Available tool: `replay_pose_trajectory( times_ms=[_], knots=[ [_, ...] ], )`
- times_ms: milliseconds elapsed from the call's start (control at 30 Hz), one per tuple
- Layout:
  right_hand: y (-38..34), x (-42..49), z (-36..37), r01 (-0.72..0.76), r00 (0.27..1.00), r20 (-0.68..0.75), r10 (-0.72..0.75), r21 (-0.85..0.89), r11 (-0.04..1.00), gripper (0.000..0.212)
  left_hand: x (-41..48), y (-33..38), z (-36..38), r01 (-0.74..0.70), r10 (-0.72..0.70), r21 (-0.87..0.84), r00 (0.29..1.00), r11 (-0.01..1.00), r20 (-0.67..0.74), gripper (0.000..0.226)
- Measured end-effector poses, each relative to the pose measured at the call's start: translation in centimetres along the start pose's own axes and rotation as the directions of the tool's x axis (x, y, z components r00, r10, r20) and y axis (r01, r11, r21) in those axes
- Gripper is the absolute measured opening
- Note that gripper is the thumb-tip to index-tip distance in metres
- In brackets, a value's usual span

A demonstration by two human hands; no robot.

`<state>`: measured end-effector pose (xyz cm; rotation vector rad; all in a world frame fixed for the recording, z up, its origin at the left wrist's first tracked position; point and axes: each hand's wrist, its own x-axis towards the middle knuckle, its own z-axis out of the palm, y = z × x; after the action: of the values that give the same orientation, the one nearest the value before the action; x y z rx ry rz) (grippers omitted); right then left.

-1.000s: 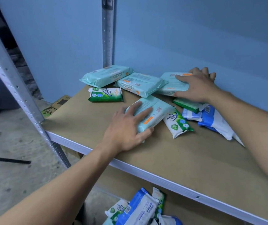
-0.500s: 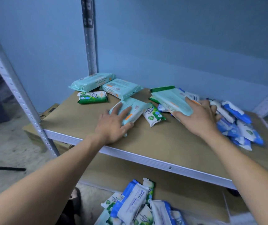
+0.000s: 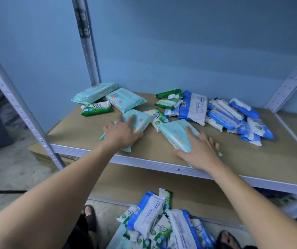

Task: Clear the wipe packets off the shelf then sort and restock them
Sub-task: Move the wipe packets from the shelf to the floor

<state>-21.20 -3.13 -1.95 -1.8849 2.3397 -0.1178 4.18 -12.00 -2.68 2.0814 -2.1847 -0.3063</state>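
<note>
My left hand [image 3: 122, 135] lies flat on a teal wipe packet [image 3: 140, 120] near the shelf's front edge, fingers spread over it. My right hand [image 3: 199, 150] presses on a second teal packet [image 3: 175, 132], thumb along its near end, right at the front rail [image 3: 144, 161]. Between them lies a small green-and-white packet [image 3: 159, 118]. Two more teal packets [image 3: 97, 92] [image 3: 126, 100] and a green one [image 3: 96, 109] sit at the back left. Green packs [image 3: 168, 97], a large blue-and-white pack [image 3: 194, 108] and several blue packets [image 3: 234, 118] fill the right.
The brown shelf board [image 3: 75, 128] hangs between perforated metal posts [image 3: 88, 51] against a blue wall. Below, a heap of blue, white and green packets [image 3: 155, 220] lies on the floor by my sandalled feet [image 3: 89, 212]. A lower shelf board [image 3: 135, 184] runs underneath.
My right hand has dragged its teal packet from the back toward the front edge. My left hand and its packet slid slightly nearer the edge. The view pulled back and right.
</note>
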Motion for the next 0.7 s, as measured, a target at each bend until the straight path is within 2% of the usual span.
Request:
replay_pose_trajectory(
  times_ms=[100,233,367,533,600,700],
  knots=[
    [-0.1,-0.2,0.3,-0.005,1.000,0.010,0.005,0.034,0.999,0.092,-1.5,-0.5,0.3,-0.042,0.042,0.013,0.999,0.999,-0.029,0.073],
    [-0.3,-2.0,1.3,-0.041,0.986,-0.157,0.055,0.094,0.995,0.087,-4.8,-0.6,1.3,-0.072,0.074,0.015,0.986,0.997,-0.148,0.069],
    [0.2,-5.4,2.6,0.042,0.951,-0.310,-0.010,0.098,0.994,0.089,-8.4,-0.9,2.7,-0.179,0.165,-0.021,0.944,0.984,-0.285,0.072],
    [1.0,-10.1,5.4,0.130,0.884,-0.465,-0.050,0.142,0.981,0.096,-13.6,-1.3,5.5,-0.235,0.215,-0.008,0.901,0.972,-0.376,0.071],
    [1.5,-11.9,6.7,0.157,0.869,-0.491,-0.055,0.168,0.973,0.102,-15.6,-1.8,6.8,-0.247,0.229,0.006,0.886,0.969,-0.403,0.070],
    [2.1,-14.3,9.3,0.175,0.893,-0.446,-0.054,0.233,0.957,0.110,-18.2,-2.5,9.1,-0.292,0.271,0.019,0.862,0.956,-0.428,0.067]
  ],
)
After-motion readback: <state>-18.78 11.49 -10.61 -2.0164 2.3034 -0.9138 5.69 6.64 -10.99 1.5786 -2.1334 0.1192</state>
